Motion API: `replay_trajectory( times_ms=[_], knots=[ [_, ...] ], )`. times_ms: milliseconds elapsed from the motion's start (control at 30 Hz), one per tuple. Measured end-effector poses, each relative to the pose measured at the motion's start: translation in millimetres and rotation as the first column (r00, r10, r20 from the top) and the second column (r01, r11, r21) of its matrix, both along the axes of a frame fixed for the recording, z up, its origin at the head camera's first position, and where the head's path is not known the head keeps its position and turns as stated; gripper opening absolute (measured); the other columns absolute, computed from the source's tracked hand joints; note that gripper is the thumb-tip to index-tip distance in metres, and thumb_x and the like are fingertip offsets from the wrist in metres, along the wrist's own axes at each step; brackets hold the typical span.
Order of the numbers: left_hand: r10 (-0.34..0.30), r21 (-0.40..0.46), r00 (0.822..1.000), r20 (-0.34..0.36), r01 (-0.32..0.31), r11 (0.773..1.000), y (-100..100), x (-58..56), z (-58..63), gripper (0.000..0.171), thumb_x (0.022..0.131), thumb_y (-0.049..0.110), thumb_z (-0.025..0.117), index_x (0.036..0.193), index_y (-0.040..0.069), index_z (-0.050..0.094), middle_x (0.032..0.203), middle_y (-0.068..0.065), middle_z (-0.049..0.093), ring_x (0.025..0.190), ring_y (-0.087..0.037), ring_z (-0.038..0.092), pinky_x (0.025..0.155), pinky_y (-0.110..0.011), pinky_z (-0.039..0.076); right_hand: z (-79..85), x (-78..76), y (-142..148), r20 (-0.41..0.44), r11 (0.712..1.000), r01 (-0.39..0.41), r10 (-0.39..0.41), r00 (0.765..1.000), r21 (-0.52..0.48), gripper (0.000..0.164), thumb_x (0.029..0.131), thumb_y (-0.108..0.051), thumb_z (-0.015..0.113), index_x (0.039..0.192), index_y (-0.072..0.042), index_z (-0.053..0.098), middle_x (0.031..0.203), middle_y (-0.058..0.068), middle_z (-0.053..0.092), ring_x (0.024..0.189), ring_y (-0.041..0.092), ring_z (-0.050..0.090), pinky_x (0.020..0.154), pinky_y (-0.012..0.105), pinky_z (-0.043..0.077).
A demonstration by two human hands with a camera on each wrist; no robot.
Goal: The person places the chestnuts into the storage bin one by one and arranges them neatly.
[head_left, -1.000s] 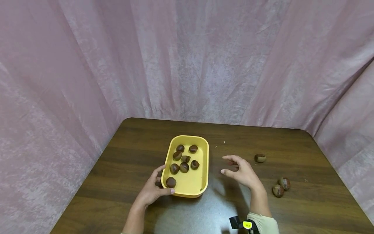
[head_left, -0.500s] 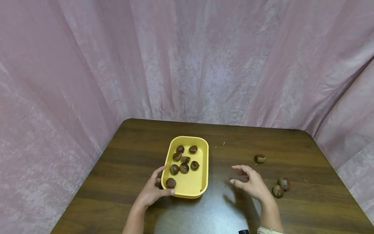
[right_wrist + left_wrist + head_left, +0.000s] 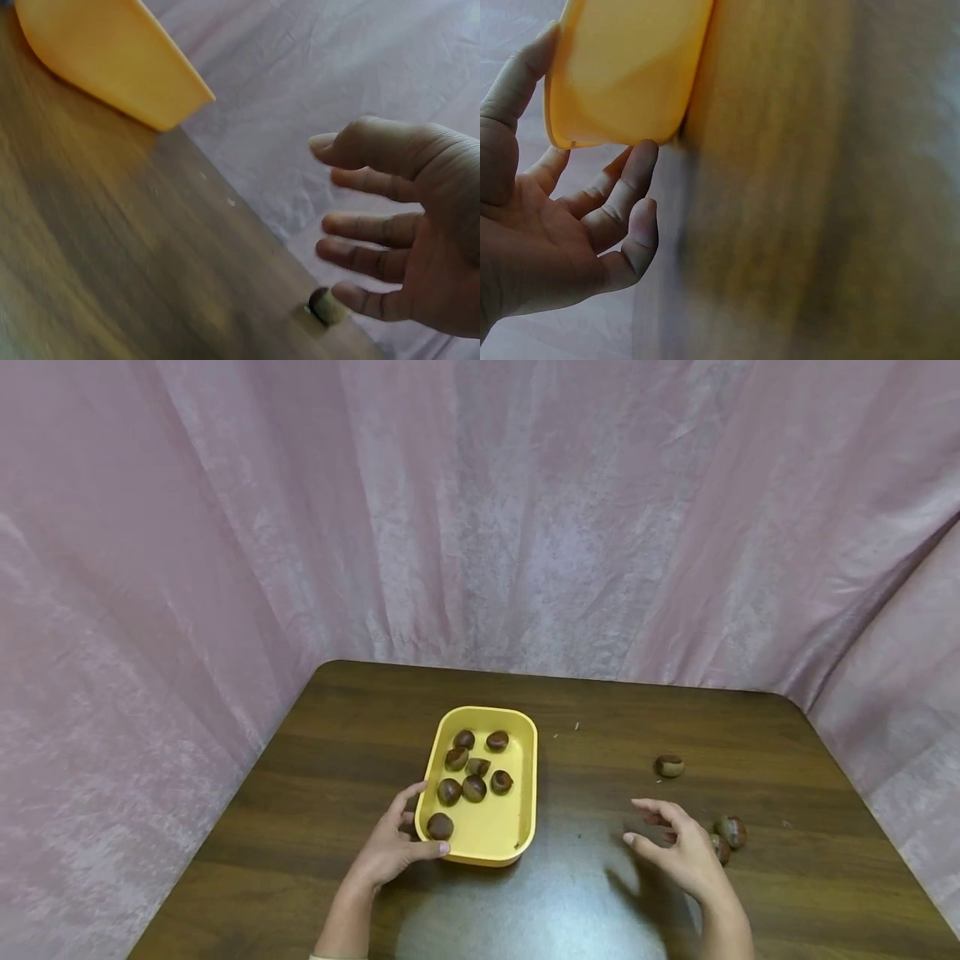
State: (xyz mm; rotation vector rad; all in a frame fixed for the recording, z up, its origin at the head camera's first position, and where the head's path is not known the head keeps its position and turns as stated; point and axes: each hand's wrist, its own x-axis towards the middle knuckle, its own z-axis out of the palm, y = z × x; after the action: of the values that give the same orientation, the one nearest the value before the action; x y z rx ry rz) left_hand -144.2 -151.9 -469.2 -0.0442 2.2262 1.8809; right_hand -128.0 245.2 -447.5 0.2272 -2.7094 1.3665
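A yellow rectangular tray with rounded corners stands on the table, holding several brown chestnuts. My left hand grips its near left corner, thumb along the near rim and fingers against the left side. In the left wrist view the fingertips touch the wall of the tray. My right hand is over the table to the right, fingers loosely bent and nothing held. Just beyond its knuckles are two chestnuts, one partly hidden by the hand. Another chestnut lies farther back.
The dark wood table has rounded far corners and carries a few small pale crumbs right of the tray. A pink velvety curtain hangs behind the table and along both sides.
My right hand has moved right and toward me, away from the tray and close to the two chestnuts. The left hand and the tray have stayed in place.
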Motion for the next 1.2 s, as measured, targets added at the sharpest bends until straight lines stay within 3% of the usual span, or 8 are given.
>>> replay_trajectory(
  times_ms=[133,433,567,700,800,1000,1200],
  knots=[
    [0.003,-0.002,1.000,-0.009,-0.003,1.000,-1.3,-0.7,1.7,0.097,0.063,0.008,0.086,0.142,0.016,0.032,0.102,-0.024,0.050,0.074,-0.026,0.061,0.062,-0.035,0.046,-3.1,3.1,6.0,-0.019,0.999,0.039,-0.039,0.999,-0.023,0.049,0.082,-0.021,0.073,0.124,-0.004,0.054,0.123,0.015,0.051,0.107,0.032,0.050,0.086,0.049,0.041],
    [0.015,-0.028,1.000,-0.001,-0.015,0.999,-2.2,0.5,3.4,0.097,0.062,0.009,0.087,0.142,0.017,0.032,0.103,-0.024,0.051,0.075,-0.026,0.061,0.064,-0.035,0.045,-4.6,11.6,26.9,-0.053,0.995,0.102,-0.102,0.993,0.008,0.049,0.082,-0.022,0.073,0.124,-0.005,0.055,0.121,0.013,0.051,0.101,0.016,0.051,0.079,0.020,0.044],
    [0.020,-0.038,1.000,0.011,-0.020,0.999,-2.0,0.7,2.5,0.096,0.063,0.010,0.087,0.142,0.020,0.033,0.105,-0.023,0.051,0.074,-0.025,0.060,0.065,-0.035,0.044,-1.8,17.9,39.5,-0.029,0.990,0.139,-0.139,0.990,0.002,0.050,0.083,-0.022,0.073,0.126,-0.005,0.053,0.120,0.016,0.051,0.098,0.002,0.049,0.076,0.016,0.043],
    [0.020,-0.046,1.000,0.017,-0.019,0.999,-0.5,0.6,1.9,0.096,0.064,0.012,0.087,0.142,0.022,0.033,0.108,-0.023,0.050,0.075,-0.024,0.059,0.066,-0.035,0.043,-1.1,23.7,50.2,0.023,0.982,0.191,-0.191,0.981,0.001,0.055,0.083,-0.027,0.072,0.129,-0.004,0.051,0.121,0.016,0.052,0.096,-0.001,0.050,0.074,0.014,0.043],
    [0.017,-0.049,1.000,0.017,-0.016,0.999,0.4,0.8,1.9,0.096,0.064,0.012,0.087,0.142,0.023,0.032,0.109,-0.023,0.050,0.076,-0.024,0.058,0.066,-0.035,0.042,-2.2,27.2,57.5,0.047,0.974,0.227,-0.226,0.973,-0.018,0.057,0.083,-0.029,0.071,0.130,-0.004,0.049,0.117,0.009,0.053,0.096,0.000,0.051,0.074,0.014,0.042],
    [0.003,-0.037,1.000,0.018,-0.003,0.999,1.3,1.2,2.0,0.097,0.064,0.012,0.086,0.143,0.023,0.032,0.109,-0.023,0.049,0.078,-0.025,0.058,0.067,-0.035,0.042,-8.3,34.6,71.9,-0.014,0.967,0.246,-0.247,0.969,-0.073,0.055,0.083,-0.019,0.073,0.127,0.002,0.049,0.108,-0.012,0.056,0.094,-0.002,0.053,0.073,0.012,0.043],
    [0.014,-0.049,1.000,0.018,-0.014,0.999,1.6,1.0,2.4,0.096,0.063,0.011,0.087,0.142,0.024,0.033,0.108,-0.023,0.048,0.077,-0.025,0.057,0.066,-0.035,0.042,-15.8,42.2,83.4,-0.044,0.958,0.281,-0.284,0.958,-0.058,0.055,0.082,-0.018,0.074,0.127,0.003,0.050,0.113,-0.008,0.055,0.095,-0.006,0.051,0.072,0.011,0.043]
  ],
)
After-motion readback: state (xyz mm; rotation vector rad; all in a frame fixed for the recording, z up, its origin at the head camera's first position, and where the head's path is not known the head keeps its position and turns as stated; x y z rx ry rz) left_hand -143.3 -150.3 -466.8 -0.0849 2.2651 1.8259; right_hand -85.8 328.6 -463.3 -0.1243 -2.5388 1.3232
